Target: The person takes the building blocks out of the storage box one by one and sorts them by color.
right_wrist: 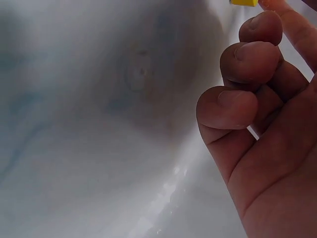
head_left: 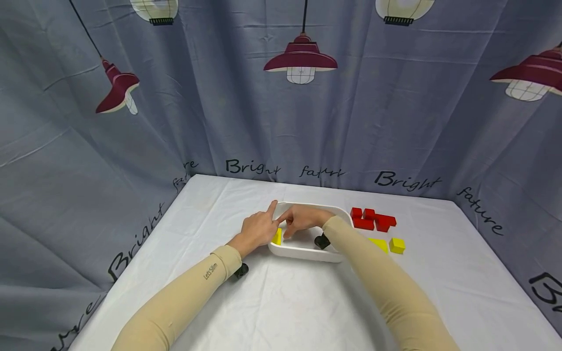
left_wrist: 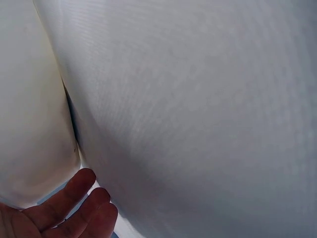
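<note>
White cloth covers the worktop (head_left: 281,302), and a grey curtain printed with red lamps (head_left: 281,97) hangs behind it from nine o'clock round to three. At the centre sits a white rounded plastic tray (head_left: 303,252). Both beige-sleeved arms reach into it from six o'clock.

At the tray's three o'clock, on the cloth, lies a cluster of red wooden blocks (head_left: 372,220); just below them, towards four o'clock, lie two yellow wooden blocks (head_left: 390,244) close together.

At the tray's nine o'clock edge is the left hand (head_left: 256,229), its forefinger pointing straight toward twelve; the left wrist view shows the other fingers (left_wrist: 74,198) lying relaxed beside the tray wall. Over the tray's middle is the right hand (head_left: 304,218), meeting the left at the fingertips. In the right wrist view three of its fingers (right_wrist: 250,62) curl into the palm, and a straighter one reaches up to a small yellow wooden block (head_left: 277,236), which stands inside the tray at its nine o'clock side, between the two hands. Whether either hand actually pinches that block I cannot tell.
</note>
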Demonstrator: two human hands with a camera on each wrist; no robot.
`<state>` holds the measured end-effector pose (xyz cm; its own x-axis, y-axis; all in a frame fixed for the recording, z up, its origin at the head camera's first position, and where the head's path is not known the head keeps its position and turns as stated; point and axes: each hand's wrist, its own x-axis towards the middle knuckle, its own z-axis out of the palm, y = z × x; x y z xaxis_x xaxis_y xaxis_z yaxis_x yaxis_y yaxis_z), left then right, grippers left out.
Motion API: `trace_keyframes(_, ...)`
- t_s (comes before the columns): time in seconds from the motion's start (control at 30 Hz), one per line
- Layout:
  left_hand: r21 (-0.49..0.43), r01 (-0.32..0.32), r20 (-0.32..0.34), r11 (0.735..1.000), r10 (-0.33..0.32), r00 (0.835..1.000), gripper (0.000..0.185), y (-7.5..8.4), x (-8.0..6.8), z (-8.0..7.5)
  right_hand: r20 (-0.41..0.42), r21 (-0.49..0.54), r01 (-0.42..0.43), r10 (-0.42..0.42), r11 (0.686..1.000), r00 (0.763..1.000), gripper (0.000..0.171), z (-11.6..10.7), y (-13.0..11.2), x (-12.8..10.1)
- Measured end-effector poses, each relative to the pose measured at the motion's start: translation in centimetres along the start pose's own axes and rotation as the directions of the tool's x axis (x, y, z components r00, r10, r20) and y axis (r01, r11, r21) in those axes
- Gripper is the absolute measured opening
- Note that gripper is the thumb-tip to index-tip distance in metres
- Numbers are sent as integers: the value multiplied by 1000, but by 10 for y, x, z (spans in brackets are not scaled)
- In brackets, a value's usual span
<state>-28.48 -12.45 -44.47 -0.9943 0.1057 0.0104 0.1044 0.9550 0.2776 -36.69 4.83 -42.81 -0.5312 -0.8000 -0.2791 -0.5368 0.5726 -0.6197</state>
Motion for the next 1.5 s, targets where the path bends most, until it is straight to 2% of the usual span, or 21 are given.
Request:
trace_keyframes(0.13,-4,4,-4,1000,-4,1000,64,0,0,-1,-5,-3,1,-1,1000,1000,51,1,-2,2)
trace_keyframes(0.4,-19,1,-9,1000,-1,1000,66,2,-1,-1,-4,22,-6,6,1000,1000,29,7,-4,4)
trace_keyframes(0.83,-31,37,-2,999,-37,999,68,4,1,0,-25,-16,-48,48,999,999,19,4,3,-2)
trace_keyframes(1.07,-35,36,-6,999,-37,999,67,4,1,-1,-42,-27,-82,81,996,996,16,0,9,-9)
trace_keyframes(1.2,-36,37,-7,999,-38,999,67,3,0,-2,-46,-36,-88,86,995,995,18,-2,12,-10)
trace_keyframes(1.33,-42,32,-14,999,-33,999,67,2,0,-1,-41,-38,-78,77,996,996,32,-2,12,-12)
trace_keyframes(1.5,-39,40,0,998,-40,999,68,2,0,0,-21,8,-73,73,997,997,40,-1,7,-15)
